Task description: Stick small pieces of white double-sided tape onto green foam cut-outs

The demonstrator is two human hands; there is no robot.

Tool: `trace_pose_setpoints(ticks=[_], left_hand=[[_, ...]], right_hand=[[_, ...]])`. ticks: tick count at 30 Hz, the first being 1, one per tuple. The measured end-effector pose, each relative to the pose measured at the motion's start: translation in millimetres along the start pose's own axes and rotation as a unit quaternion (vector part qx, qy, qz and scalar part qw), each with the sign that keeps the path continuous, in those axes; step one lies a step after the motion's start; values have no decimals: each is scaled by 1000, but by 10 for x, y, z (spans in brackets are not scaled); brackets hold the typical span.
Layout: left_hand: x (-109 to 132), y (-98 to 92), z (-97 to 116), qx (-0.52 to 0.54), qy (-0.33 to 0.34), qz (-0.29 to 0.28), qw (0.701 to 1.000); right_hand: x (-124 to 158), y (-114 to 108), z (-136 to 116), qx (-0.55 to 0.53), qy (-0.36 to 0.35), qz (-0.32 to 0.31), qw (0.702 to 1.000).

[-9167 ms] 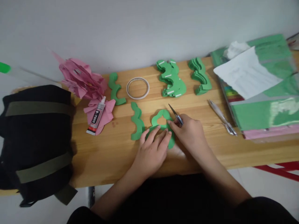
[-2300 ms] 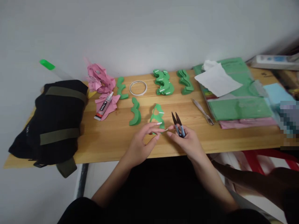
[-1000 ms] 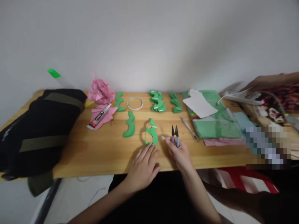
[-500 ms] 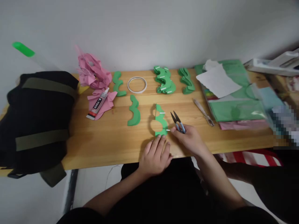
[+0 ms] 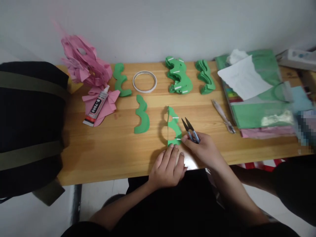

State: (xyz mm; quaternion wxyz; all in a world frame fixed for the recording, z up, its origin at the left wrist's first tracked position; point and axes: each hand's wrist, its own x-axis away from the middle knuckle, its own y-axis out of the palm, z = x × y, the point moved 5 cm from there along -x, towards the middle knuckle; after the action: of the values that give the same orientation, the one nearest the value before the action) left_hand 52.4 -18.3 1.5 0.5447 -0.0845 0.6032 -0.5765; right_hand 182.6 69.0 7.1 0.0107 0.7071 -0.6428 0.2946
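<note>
A green wavy-edged paper cutout (image 5: 175,126) stands curled on the table, with two short white tape strips on its right side. My left hand (image 5: 168,166) lies at its lower end, fingers stretched out and pressing on it; the thumb is hidden. My right hand (image 5: 203,148) is closed around a pair of thread snips (image 5: 191,130), whose dark blades point away from me and stand apart. The right fingertips touch the cutout's right edge beside the lower tape strip. Left of it lies a stack of green wavy cutouts (image 5: 142,118).
At the back are a roll of white tape (image 5: 134,86) and more green cutouts (image 5: 179,77). A glue tube (image 5: 96,107) rests on pink scraps (image 5: 86,62). A black bag (image 5: 29,118) stands left. Rightward lie a pen-like tool (image 5: 223,115) and green sheets (image 5: 261,115) under white paper (image 5: 243,79).
My right fingertips have come against the cutout's edge, and the lower white strip now lies on the green paper. The view has shifted slightly; my left hand stays at the lower end.
</note>
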Motion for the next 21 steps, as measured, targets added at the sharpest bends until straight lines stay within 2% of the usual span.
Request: trace_pose_setpoints(ticks=[6, 13, 21], left_hand=[[0, -5, -4, 6, -7, -12, 1000], [-61, -38, 16, -52, 9, 16, 998], [-14, 8, 9, -22, -5, -12, 1000]], right_hand=[[-46, -103, 7, -1, -10, 31, 999], [-142, -22, -113, 53, -24, 1, 998], [-154, -10, -100, 93, -32, 2, 995]])
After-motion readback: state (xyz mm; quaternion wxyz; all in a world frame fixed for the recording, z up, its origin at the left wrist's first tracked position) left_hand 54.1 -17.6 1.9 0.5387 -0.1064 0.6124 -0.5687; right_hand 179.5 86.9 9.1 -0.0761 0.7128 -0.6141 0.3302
